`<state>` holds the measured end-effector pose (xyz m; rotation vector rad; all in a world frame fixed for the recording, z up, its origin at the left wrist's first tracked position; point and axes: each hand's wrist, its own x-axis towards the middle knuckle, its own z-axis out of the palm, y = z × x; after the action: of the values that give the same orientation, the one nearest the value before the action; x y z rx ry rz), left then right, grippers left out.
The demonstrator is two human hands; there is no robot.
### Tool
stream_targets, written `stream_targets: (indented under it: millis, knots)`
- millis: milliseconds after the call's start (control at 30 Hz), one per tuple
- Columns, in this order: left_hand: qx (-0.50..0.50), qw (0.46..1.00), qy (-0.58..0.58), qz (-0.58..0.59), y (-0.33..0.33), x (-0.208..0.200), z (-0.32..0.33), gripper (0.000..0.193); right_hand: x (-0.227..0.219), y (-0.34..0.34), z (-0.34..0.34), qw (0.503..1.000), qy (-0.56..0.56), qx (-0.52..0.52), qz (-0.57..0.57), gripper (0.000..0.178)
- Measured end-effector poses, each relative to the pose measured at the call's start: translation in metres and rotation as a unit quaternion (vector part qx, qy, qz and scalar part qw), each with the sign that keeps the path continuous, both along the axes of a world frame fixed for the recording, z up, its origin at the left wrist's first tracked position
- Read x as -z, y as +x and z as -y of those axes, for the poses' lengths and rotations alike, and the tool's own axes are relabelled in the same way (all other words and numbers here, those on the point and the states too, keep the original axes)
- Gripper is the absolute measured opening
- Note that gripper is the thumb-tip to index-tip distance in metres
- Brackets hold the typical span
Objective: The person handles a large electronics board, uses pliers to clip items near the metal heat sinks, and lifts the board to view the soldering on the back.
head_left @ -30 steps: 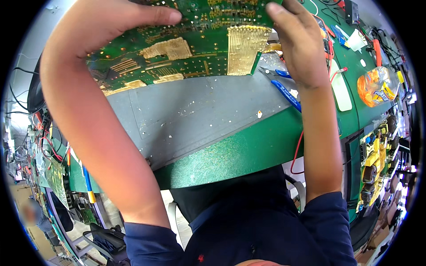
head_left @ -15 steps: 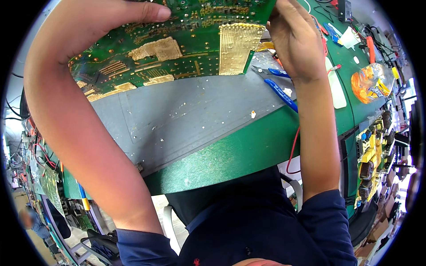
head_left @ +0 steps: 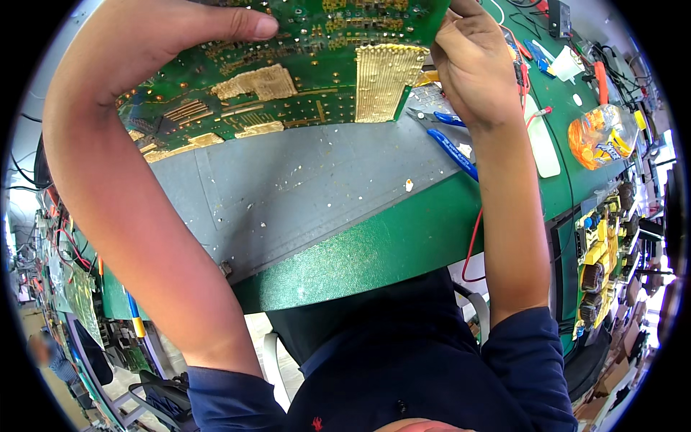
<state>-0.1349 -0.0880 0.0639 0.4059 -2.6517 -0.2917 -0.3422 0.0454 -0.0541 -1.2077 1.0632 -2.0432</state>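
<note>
A large green circuit board (head_left: 324, 86) with gold-coloured solder patches is held up, tilted, over the grey work mat (head_left: 288, 194). My left hand (head_left: 194, 29) grips its left side, the thumb lying on the soldered face and the other fingers hidden behind the board. At the upper right edge, the curled fingers of my right hand (head_left: 471, 68) hold the board's corner; their tips are partly out of sight. Just below my right hand lie pliers with blue handles (head_left: 453, 153), partly covered by my right forearm.
The green table (head_left: 360, 259) carries a plastic bottle with an orange label (head_left: 603, 137), a white cup (head_left: 567, 63) and a red lead (head_left: 471, 248). A yellow board with coils (head_left: 596, 266) stands at the right. Another person (head_left: 54, 356) is far off at lower left.
The circuit board has tilted very slightly, and my right hand has shifted a little down and left along its edge. Both hands keep their hold.
</note>
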Motion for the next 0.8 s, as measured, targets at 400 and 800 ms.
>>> stream_targets:
  millis: [400,800]
  knots:
    - [0.003,1.000,0.000,-0.007,-0.001,0.005,0.001,0.069,0.000,0.002,0.002,0.999,0.018,0.043,-0.015,0.029]
    - [0.002,1.000,-0.007,-0.011,-0.001,0.005,0.001,0.066,-0.001,0.004,0.004,0.999,0.009,0.043,0.008,0.028]
